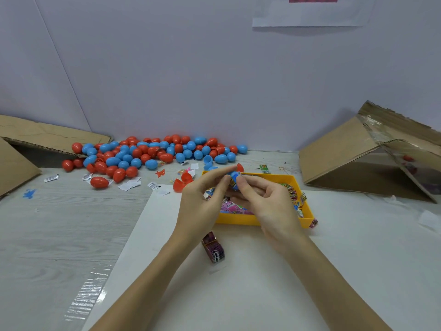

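Note:
Both my hands meet over the yellow tray point(241, 219) in the middle of the table. My left hand point(202, 199) and my right hand point(265, 199) together pinch a blue plastic egg half point(234, 179) with a small printed packet tucked in it. The tray holds several small colourful packets point(292, 195). A pile of closed red and blue eggs point(143, 154) lies at the back left against the wall. Open red egg halves point(181, 182) lie just left of the tray.
A banded bundle of dark pink packets point(213, 247) lies on the white sheet point(262, 283) in front of the tray. Cardboard boxes lie on their sides at the far left point(21, 161) and far right point(362, 158). Paper scraps litter the wooden tabletop point(59, 223).

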